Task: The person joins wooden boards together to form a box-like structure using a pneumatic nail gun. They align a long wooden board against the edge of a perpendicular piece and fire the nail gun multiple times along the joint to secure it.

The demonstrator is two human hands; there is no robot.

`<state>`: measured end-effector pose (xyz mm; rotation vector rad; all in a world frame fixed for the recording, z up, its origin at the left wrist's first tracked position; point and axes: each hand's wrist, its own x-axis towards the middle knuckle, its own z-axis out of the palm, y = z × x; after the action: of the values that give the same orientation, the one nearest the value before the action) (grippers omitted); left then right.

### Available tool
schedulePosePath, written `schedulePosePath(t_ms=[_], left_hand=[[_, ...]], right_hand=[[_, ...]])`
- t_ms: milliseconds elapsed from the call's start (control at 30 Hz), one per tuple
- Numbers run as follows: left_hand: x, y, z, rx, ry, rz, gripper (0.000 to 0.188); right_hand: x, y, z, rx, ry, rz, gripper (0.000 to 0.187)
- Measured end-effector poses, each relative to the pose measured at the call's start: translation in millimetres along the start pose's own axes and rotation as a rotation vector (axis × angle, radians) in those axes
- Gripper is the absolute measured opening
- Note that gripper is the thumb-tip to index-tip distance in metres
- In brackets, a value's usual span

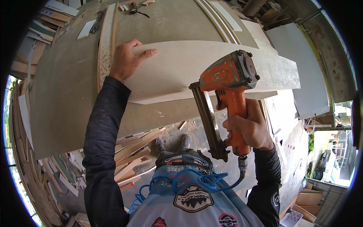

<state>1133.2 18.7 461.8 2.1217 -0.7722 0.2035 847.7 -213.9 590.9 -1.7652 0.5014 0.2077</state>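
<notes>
An orange pneumatic nail gun (227, 75) is gripped by its handle in my right hand (251, 126). Its long dark magazine slants down toward me, and a blue coiled air hose (181, 179) runs from the handle's base across my shirt. The gun's head overlaps the right part of a long pale board (166, 72), so I cannot tell whether its nose touches it. At the board's left end, my left hand (128, 60) is closed over the edge, thumb along the top face and the other fingers mostly hidden behind it.
The large worktable (68, 98) carries wooden strips (106, 41), a tape measure (134, 9) and a dark cutter knife (96, 22). Offcuts (132, 151) are piled under its near edge. More scrap boards lean at the far left, and a grey panel (298, 68) lies on the right.
</notes>
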Motion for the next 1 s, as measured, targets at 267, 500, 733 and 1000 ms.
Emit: schedulePosePath(t_ms=[267,500,733,1000], left_hand=[[0.3,0.6,2.6,-0.038,0.008,0.011,0.056],[-0.7,0.2,3.3,-0.041,0.012,0.005,0.056],[-0.6,-1.9,2.9,-0.027,-0.019,-0.045,0.051],[0.1,-3.1,4.4,0.012,0.027,0.027,0.053]], right_hand=[[3.0,-1.6,7.2,-0.025,-0.014,-0.024,0.033],[1.2,-1.2,15.1,0.010,-0.012,-0.050,0.031],[14.5,-11.0,34.5,-0.013,-0.169,-0.087,0.030],[14.5,-13.7,44.8,-0.044,-0.133,-0.098,0.028]])
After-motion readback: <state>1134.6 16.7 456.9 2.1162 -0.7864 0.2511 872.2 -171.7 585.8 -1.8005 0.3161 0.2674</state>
